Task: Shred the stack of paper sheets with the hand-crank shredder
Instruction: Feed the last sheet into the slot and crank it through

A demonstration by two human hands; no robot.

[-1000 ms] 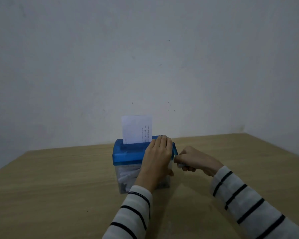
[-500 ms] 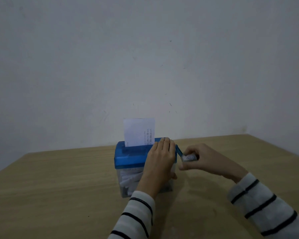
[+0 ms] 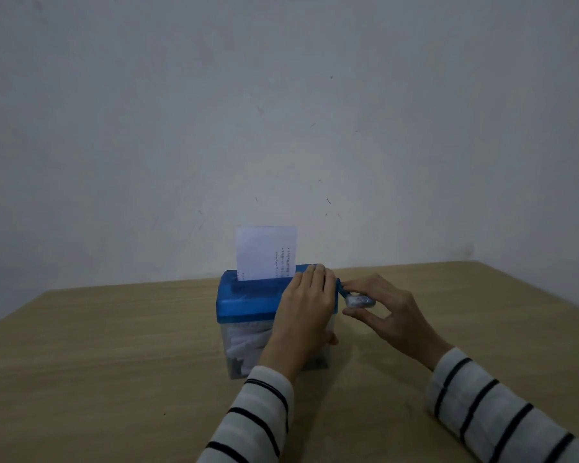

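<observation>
A small hand-crank shredder [image 3: 248, 304] with a blue lid and a clear bin stands on the wooden table [image 3: 97, 362]. White paper strips fill the bin. A white printed sheet [image 3: 264, 253] sticks upright out of the lid's slot. My left hand [image 3: 306, 309] lies over the lid's right end, fingers on top and thumb down the bin's side, holding the shredder. My right hand [image 3: 385, 310] pinches the silvery crank knob [image 3: 358, 301] on the blue crank arm at the shredder's right side.
A plain pale wall rises right behind the table. The table's right edge runs diagonally at the far right, its left edge at the far left. Bare wood lies to both sides of the shredder.
My right hand has swung the crank knob up and to the right, then slightly down. The sheet has hardly sunk in the slot. My left hand stays on the lid.
</observation>
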